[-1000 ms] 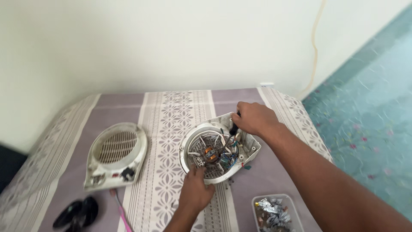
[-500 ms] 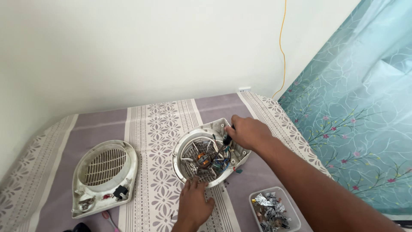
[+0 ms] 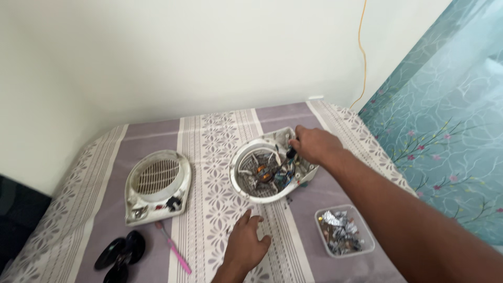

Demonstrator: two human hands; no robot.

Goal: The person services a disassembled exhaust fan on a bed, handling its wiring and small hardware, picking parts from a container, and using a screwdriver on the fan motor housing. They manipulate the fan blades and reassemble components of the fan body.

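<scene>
On the patterned tablecloth point(image 3: 209, 152), the right hand point(image 3: 314, 145) pinches a black part at the far right rim of the opened fan heater housing point(image 3: 270, 170), while the left hand point(image 3: 246, 243), fingers loosely spread, rests flat just in front of it.

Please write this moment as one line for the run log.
right hand: on open fan heater body | left hand: flat on tablecloth, holding nothing | front grille: apart, left

Left hand point(image 3: 246, 246) has come off the near rim of the open heater point(image 3: 272, 165) and now rests flat on the table point(image 3: 209, 131), just short of it. Right hand point(image 3: 314, 145) remains at the heater's far right corner. Pink tool point(image 3: 175, 249) and black knobs point(image 3: 120, 252) near the table's front edge have come fully into view.
</scene>
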